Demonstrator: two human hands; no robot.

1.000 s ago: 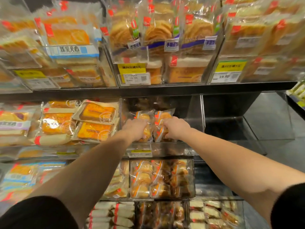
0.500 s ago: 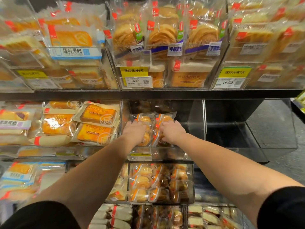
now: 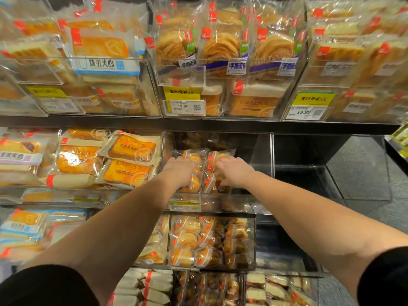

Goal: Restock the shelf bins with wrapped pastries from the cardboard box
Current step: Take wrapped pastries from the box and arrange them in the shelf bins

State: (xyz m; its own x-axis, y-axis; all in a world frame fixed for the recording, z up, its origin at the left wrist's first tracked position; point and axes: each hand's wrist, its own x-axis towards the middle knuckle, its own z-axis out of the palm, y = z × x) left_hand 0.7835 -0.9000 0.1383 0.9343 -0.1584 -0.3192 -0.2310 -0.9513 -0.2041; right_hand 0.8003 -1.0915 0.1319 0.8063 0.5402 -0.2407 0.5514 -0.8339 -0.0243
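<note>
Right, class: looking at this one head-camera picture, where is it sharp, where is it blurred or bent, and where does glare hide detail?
Head view: sharpest at the centre, on the 19.90 price tag and both hands, left hand and right hand, on the wrapped pastries; the left-edge packs smear; the black shelf edge bows from the wide lens; glare whitens the top-right wrappers.
</note>
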